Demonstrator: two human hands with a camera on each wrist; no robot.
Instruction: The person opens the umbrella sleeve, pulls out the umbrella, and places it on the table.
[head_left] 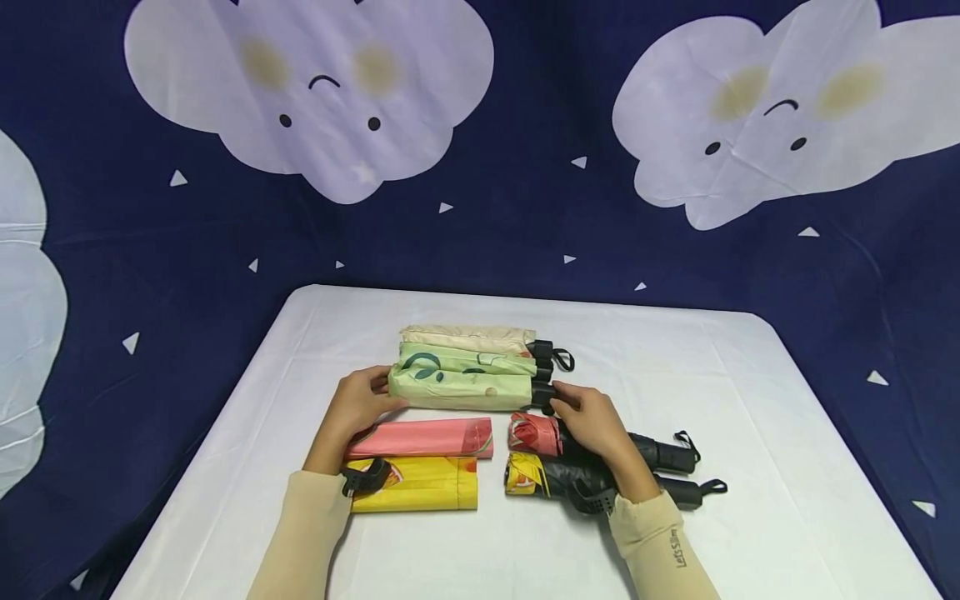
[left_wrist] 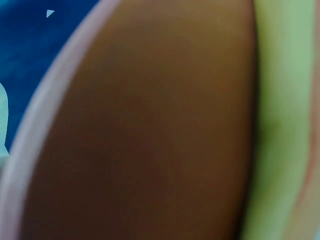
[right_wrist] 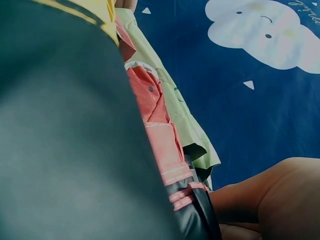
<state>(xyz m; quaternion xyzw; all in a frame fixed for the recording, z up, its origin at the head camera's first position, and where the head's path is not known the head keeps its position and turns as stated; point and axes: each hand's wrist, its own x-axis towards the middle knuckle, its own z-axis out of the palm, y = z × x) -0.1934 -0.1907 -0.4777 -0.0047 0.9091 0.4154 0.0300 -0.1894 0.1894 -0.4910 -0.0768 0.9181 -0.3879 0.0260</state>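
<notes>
A folded umbrella in a light green sleeve [head_left: 461,390] lies across the middle of the white table. At its left end, my left hand [head_left: 360,402] holds the sleeve between thumb and fingers. My right hand [head_left: 594,421] pinches the black handle [head_left: 542,393] at the other end. Right behind it lie a second green-sleeved umbrella [head_left: 465,360] and a cream-sleeved umbrella [head_left: 468,337], handles to the right. In the left wrist view, a blurred brown surface hides most of the scene. A large dark shape covers the left of the right wrist view.
Nearer me lie a flat pink sleeve [head_left: 431,438] and a yellow sleeve [head_left: 427,485]. Under my right forearm are a red-and-black folded umbrella [head_left: 536,435] and a yellow-and-black one [head_left: 528,475]. Behind the white table [head_left: 660,342] hangs a navy cloth [head_left: 540,225] with clouds.
</notes>
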